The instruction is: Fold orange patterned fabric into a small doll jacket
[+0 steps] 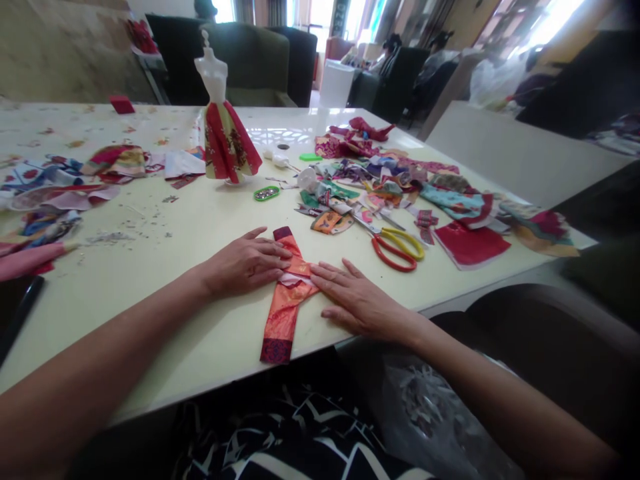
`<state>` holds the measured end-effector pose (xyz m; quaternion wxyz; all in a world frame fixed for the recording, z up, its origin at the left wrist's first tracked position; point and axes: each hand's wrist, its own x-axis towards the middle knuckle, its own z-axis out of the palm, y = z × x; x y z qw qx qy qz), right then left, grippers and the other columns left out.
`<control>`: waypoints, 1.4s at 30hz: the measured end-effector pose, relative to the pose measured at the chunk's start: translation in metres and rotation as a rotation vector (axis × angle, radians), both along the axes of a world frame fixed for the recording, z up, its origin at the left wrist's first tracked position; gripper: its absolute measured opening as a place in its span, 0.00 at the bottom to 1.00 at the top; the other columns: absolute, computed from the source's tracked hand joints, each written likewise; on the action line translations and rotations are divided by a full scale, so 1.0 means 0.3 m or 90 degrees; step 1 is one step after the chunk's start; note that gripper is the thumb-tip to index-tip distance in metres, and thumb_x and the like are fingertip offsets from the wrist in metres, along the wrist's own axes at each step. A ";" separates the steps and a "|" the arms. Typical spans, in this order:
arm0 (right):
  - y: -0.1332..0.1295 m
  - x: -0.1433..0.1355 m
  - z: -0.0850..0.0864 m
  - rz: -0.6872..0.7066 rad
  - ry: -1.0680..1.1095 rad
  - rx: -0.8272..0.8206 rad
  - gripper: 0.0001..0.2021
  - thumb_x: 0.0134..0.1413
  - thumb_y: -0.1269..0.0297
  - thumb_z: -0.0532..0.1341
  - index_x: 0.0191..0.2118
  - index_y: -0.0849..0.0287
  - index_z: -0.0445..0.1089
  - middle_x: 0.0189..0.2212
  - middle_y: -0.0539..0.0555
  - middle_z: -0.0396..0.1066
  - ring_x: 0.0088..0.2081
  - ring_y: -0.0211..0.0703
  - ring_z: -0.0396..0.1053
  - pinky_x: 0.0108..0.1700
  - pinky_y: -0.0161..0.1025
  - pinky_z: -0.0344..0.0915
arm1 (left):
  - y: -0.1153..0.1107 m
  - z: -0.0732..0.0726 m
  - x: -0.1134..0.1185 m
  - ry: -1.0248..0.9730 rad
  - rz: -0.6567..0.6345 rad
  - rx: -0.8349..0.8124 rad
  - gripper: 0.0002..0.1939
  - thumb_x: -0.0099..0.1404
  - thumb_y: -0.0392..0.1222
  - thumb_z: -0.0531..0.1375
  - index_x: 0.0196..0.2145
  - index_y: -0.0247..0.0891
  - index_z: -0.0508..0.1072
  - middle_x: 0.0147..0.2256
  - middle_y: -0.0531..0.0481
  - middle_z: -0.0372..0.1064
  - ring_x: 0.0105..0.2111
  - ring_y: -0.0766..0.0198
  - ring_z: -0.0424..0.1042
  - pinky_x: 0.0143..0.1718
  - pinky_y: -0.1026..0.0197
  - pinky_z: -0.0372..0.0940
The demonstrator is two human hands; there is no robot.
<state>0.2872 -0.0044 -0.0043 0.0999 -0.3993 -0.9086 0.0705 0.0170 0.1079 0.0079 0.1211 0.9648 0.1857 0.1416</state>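
Observation:
A small orange doll's garment [285, 310] with dark red patterned cuffs lies spread near the table's front edge. Its two sleeves point away from and toward me, and a white lining shows at the middle. My left hand [250, 261] rests flat on its left side, fingers stretched over the fabric. From the right, my right hand [353, 297] lies with fingers extended, the tips touching the garment's right edge. Both hands are open. Scissors [397, 248] with one red and one yellow handle lie to the right of my right hand.
A white mannequin [214, 77] wears a red and cream skirt [230, 143]. Fabric scraps [370, 177] are heaped at right, others [45, 190] at left. A green tray [267, 193] of small beads and a red cloth square [470, 241] lie on the table. People sit in the background.

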 end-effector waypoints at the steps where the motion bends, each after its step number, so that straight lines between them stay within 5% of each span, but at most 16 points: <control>1: -0.004 0.005 -0.002 -0.009 0.029 0.018 0.25 0.68 0.57 0.53 0.66 0.60 0.58 0.65 0.62 0.57 0.67 0.53 0.51 0.67 0.62 0.44 | 0.002 -0.003 -0.002 -0.006 0.015 -0.025 0.15 0.71 0.48 0.54 0.48 0.45 0.77 0.52 0.47 0.74 0.54 0.60 0.71 0.67 0.47 0.42; 6: -0.016 -0.021 0.013 -0.050 0.179 0.120 0.12 0.66 0.68 0.55 0.50 0.59 0.72 0.49 0.58 0.72 0.54 0.48 0.66 0.63 0.54 0.54 | -0.017 -0.001 0.013 -0.032 0.058 -0.113 0.15 0.71 0.50 0.54 0.47 0.44 0.77 0.52 0.46 0.74 0.55 0.58 0.69 0.64 0.46 0.44; 10: 0.008 -0.081 0.036 -0.109 0.210 0.099 0.09 0.65 0.69 0.56 0.42 0.61 0.73 0.37 0.58 0.71 0.41 0.47 0.66 0.47 0.46 0.63 | -0.030 0.001 0.028 -0.028 0.062 -0.127 0.17 0.67 0.56 0.58 0.46 0.43 0.76 0.52 0.45 0.71 0.54 0.56 0.67 0.61 0.46 0.44; 16: 0.042 -0.138 0.045 -0.153 0.129 -0.013 0.04 0.61 0.70 0.60 0.37 0.61 0.72 0.36 0.57 0.68 0.40 0.47 0.63 0.44 0.43 0.60 | -0.018 -0.027 0.032 -0.029 0.042 -0.091 0.23 0.63 0.60 0.61 0.46 0.41 0.73 0.51 0.42 0.69 0.52 0.54 0.66 0.56 0.49 0.48; 22: 0.008 -0.111 0.052 -0.160 0.267 -0.050 0.06 0.56 0.77 0.58 0.32 0.59 0.67 0.33 0.53 0.66 0.38 0.44 0.63 0.42 0.39 0.61 | -0.008 -0.044 0.032 -0.023 0.033 -0.073 0.29 0.58 0.65 0.62 0.48 0.40 0.70 0.52 0.40 0.67 0.53 0.51 0.65 0.56 0.47 0.47; 30: 0.029 -0.151 0.036 -0.169 0.202 -0.043 0.01 0.58 0.70 0.63 0.36 0.62 0.71 0.34 0.55 0.67 0.39 0.46 0.63 0.42 0.41 0.60 | -0.011 -0.041 0.028 -0.021 0.027 -0.073 0.30 0.59 0.68 0.59 0.47 0.40 0.70 0.51 0.40 0.67 0.52 0.50 0.65 0.56 0.47 0.47; 34: 0.011 -0.164 0.024 -0.181 0.299 -0.036 0.07 0.53 0.79 0.61 0.30 0.60 0.67 0.32 0.53 0.67 0.39 0.44 0.63 0.43 0.39 0.60 | -0.013 -0.045 0.029 -0.015 0.032 -0.068 0.30 0.60 0.68 0.58 0.48 0.40 0.69 0.52 0.40 0.67 0.53 0.50 0.65 0.59 0.44 0.44; 42: -0.030 -0.145 0.007 -0.271 0.473 -0.153 0.04 0.55 0.74 0.58 0.32 0.58 0.65 0.26 0.46 0.66 0.27 0.35 0.61 0.31 0.33 0.57 | -0.011 -0.041 0.025 -0.036 0.038 -0.064 0.28 0.59 0.64 0.62 0.49 0.41 0.70 0.54 0.40 0.66 0.56 0.50 0.63 0.61 0.40 0.43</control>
